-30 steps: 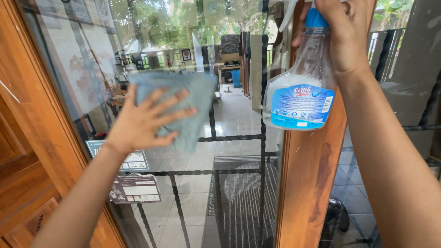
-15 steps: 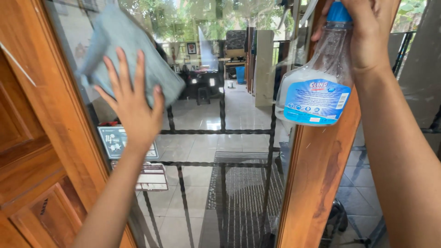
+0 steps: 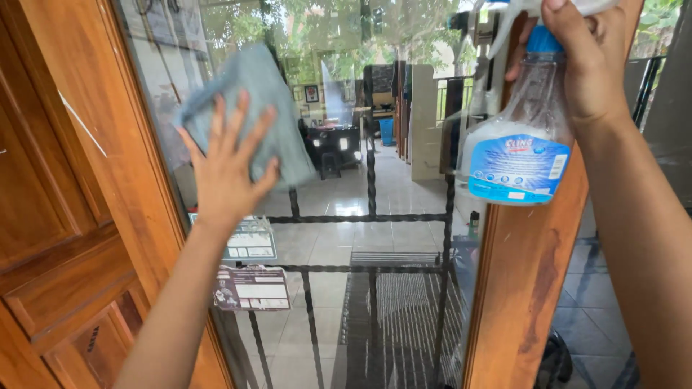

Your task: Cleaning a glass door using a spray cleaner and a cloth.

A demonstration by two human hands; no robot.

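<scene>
Head view: left hand (image 3: 229, 167) is flat and open, fingers spread, palm pressing a grey-blue cloth (image 3: 254, 101) against the glass pane (image 3: 346, 238). Cloth sits upper left of the pane, just right of the wooden door frame (image 3: 108, 144); its top and right edges stick out past the fingers.

Right hand (image 3: 587, 61) is up at top right, closed around the neck of a spray bottle (image 3: 520, 148), one finger over the white trigger head. Bottle hangs roughly upright just in front of the wooden post (image 3: 526, 288) on the right edge of the pane. Clear plastic body, blue collar, blue and white label. Liquid inside is clear; the level is hard to read, though the upper body looks empty.

Behind the glass: black metal bars (image 3: 371, 216), one twisted vertical and horizontal rails crossing it. Two small stickers (image 3: 249, 263) sit low on the pane near the left forearm, one above the other. Glass also carries reflections of trees and a tiled floor, so it is hard to split what lies beyond from what is mirrored. Panelled wooden door (image 3: 50, 238) at far left.
</scene>
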